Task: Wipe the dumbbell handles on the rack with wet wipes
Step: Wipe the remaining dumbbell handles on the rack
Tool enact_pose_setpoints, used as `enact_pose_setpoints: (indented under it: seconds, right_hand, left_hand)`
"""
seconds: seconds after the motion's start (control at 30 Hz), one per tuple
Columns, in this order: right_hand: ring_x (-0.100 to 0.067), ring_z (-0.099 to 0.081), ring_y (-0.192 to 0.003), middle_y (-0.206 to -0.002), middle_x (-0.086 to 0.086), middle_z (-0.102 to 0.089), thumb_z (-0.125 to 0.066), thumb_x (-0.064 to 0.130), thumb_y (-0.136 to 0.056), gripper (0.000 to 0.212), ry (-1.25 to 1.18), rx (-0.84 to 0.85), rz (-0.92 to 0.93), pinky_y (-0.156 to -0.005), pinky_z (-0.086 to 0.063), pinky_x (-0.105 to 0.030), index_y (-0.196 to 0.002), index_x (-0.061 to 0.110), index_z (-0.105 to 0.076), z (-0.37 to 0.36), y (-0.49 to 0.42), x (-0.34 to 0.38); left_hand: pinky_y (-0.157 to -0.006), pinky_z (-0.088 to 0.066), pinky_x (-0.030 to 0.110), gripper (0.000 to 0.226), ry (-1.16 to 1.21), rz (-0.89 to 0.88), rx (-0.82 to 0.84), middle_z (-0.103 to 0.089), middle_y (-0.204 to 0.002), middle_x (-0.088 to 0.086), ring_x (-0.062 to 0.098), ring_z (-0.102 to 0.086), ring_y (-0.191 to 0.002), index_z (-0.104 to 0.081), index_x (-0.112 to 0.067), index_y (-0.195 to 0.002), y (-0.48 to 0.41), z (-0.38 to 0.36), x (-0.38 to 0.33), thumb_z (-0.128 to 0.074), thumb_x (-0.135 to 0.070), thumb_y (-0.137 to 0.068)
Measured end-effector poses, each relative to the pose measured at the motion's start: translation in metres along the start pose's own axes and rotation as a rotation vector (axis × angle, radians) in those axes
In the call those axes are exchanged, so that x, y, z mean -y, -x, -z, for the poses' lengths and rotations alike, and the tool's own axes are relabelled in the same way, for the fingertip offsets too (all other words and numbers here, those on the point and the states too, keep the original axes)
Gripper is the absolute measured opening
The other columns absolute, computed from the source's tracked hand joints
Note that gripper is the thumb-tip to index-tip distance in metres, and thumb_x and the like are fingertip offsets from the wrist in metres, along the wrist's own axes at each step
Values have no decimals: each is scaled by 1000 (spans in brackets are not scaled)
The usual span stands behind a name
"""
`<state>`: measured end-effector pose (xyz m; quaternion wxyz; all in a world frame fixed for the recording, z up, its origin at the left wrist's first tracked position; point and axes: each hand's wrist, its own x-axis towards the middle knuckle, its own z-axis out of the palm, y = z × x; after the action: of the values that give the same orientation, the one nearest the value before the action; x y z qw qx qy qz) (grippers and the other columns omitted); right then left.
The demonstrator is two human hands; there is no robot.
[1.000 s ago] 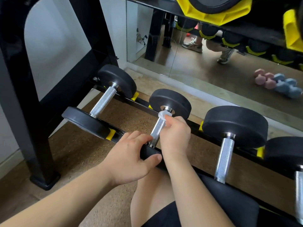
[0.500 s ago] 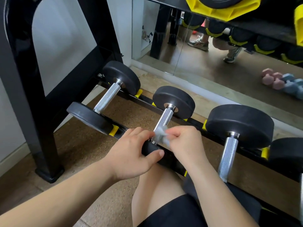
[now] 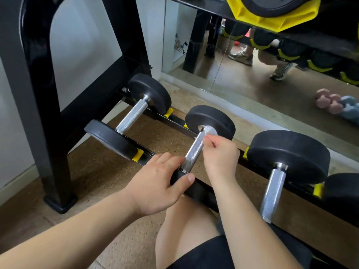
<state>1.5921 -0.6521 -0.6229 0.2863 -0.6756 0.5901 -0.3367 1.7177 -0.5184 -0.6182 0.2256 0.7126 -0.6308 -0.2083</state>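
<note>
Pinching the wet wipe (image 3: 210,131) against the handle (image 3: 194,150) at its far end, the right hand (image 3: 221,158) curls its fingers; the left hand (image 3: 157,187) grips the near head (image 3: 194,189).

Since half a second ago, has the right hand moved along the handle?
Yes. The right hand slid its wipe up the handle, from beside the left hand to the far black head.

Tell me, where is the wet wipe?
In the head view, the wet wipe sits right of centre, pinched by the right hand against the far end of the middle dumbbell's handle, beside its far black head.
</note>
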Motion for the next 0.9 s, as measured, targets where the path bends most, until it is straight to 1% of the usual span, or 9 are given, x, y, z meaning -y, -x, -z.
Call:
enact_pose_setpoints:
  seconds: [0.07,0.17,0.27,0.4,0.47,0.6,0.7,0.8,0.9]
  right_hand:
    - [-13,-45,-56,-56,5,-46,-56,6,-95,37,74,16,48,-50,-31,-24,-60,16,-58,5,-3,-1]
    - [-19,-49,-65,-57,4,-45,-55,4,-94,44,205,100,128,-47,-32,-25,-55,23,-46,13,2,4]
    - [-21,-34,-64,-55,2,-33,-56,1,-87,46,256,256,206,-46,-23,-26,-51,21,-35,24,9,4]
    - [-30,-63,-67,-73,-18,-61,-58,14,-82,14,244,503,246,-59,-57,-38,-75,2,-61,40,10,-8]
    - [-37,-66,-82,-82,-22,-66,-57,17,-84,18,224,464,212,-66,-57,-45,-83,1,-66,53,4,-7]
    - [-24,-64,-78,-80,-5,-69,-59,11,-96,18,222,259,181,-66,-52,-33,-82,12,-71,63,-13,7]
    - [-25,-66,-85,-87,-7,-71,-58,12,-99,18,183,241,160,-69,-55,-30,-89,7,-72,42,-17,7]
    - [-11,-58,-72,-75,9,-61,-62,21,-102,15,110,240,124,-55,-43,-6,-95,11,-71,19,-11,-2]
    - [-16,-66,-100,-112,-1,-72,-60,22,-104,31,99,172,100,-72,-44,-13,-133,21,-70,8,-6,-8]
  left_hand:
    - [-106,-39,27,74,-13,-22,16,-49,-130,-16,7,-43,-120,-42,-34,-151,0,0,2,-38,-80,-93]
    - [-107,-40,29,92,-35,-59,29,-48,-132,-16,8,-44,-123,-38,-33,-153,1,-1,7,-43,-90,-81]
    - [-107,-41,29,93,-33,-68,9,-49,-130,-16,8,-45,-121,-39,-34,-153,0,-2,8,-43,-91,-80]
    - [-104,-41,27,89,-49,-66,1,-48,-125,-17,8,-45,-117,-39,-35,-151,0,-2,8,-44,-90,-81]
    - [-103,-40,25,90,-50,-62,1,-48,-124,-17,7,-45,-115,-39,-35,-152,-1,-2,7,-44,-89,-81]
    - [-99,-41,23,89,-46,-55,4,-48,-122,-19,5,-44,-112,-38,-37,-151,-1,-2,6,-43,-90,-80]
    - [-98,-41,23,88,-45,-52,2,-48,-121,-20,5,-44,-111,-39,-38,-151,1,-1,6,-44,-90,-80]
    - [-100,-42,25,88,-46,-40,14,-48,-122,-20,4,-43,-113,-38,-37,-151,2,0,6,-44,-90,-80]
    - [-101,-43,28,89,-49,-31,26,-48,-121,-18,6,-44,-113,-38,-36,-151,1,0,4,-43,-90,-80]
